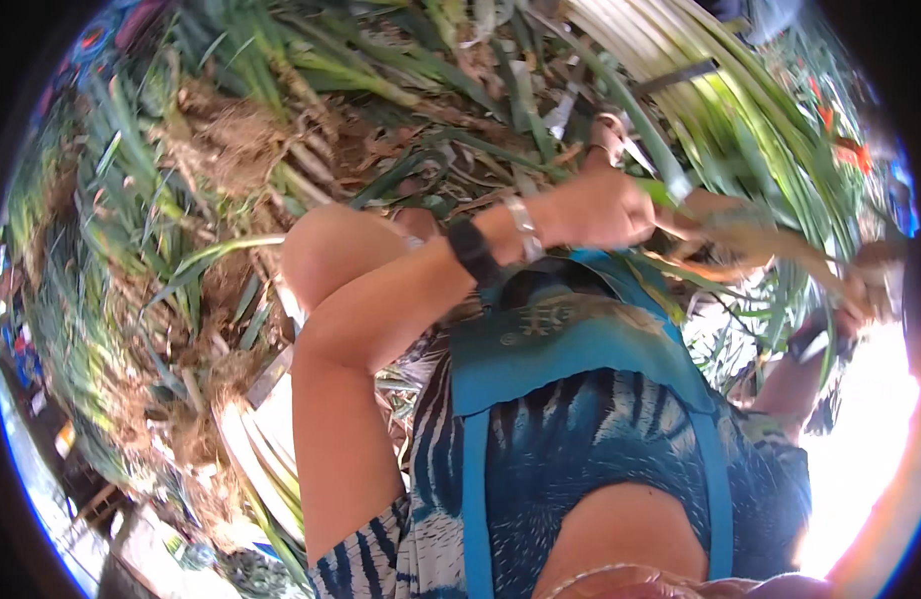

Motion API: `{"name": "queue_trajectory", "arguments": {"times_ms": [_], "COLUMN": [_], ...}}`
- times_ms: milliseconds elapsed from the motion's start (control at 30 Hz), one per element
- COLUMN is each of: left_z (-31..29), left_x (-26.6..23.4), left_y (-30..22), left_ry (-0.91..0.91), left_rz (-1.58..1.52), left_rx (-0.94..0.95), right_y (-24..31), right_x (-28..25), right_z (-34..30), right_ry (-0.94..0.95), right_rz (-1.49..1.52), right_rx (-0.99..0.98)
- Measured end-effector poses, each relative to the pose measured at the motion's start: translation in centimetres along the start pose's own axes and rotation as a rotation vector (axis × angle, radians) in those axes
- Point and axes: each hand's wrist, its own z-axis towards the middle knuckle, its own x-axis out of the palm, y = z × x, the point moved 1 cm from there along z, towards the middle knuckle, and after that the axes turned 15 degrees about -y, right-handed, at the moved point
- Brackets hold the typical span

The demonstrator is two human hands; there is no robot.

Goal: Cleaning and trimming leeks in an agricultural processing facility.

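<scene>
My left hand [605, 205], with a dark band and a pale bracelet at the wrist, is closed in front of my lap. Green leek leaves [664, 192] come out beside its knuckles, and it appears to grip a leek there. Close by on the right is my right hand [730, 232], smeared by motion, its fingers near the left fist; whether it holds anything cannot be made out. Just beyond both hands lies a large bundle of leeks [750, 110] with pale stalks and green leaves. A dark flat strip [677, 77] lies across it.
Heaped leeks with brown, matted roots [231, 140] cover the ground ahead and to the left. Pale leek stalks [256, 469] lie by my left elbow. A blue apron [570, 349] covers my lap, and my bent left knee [340, 250] juts up beside the left forearm. Glare fills the right edge.
</scene>
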Motion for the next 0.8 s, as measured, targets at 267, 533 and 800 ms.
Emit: {"name": "queue_trajectory", "arguments": {"times_ms": [267, 533, 800], "left_z": [2.3, 1.3, -0.4], "left_x": [-6.6, -6.9, -10.4], "left_y": [-0.5, -1.4, 1.7], "left_ry": [-0.949, -0.64, -0.811], "left_rz": [0.152, -0.722, -1.34], "left_rx": [0.43, -0.209, -0.243], "right_y": [6.7, 12.5, 5.6], "right_x": [-2.7, -4.5, -0.1], "right_z": [5.3, 15.8, 19.9], "right_ry": [-0.238, -0.619, -0.49], "right_rz": [0.09, 0.302, 0.736], "right_rx": [-0.116, -0.166, -0.135]}}
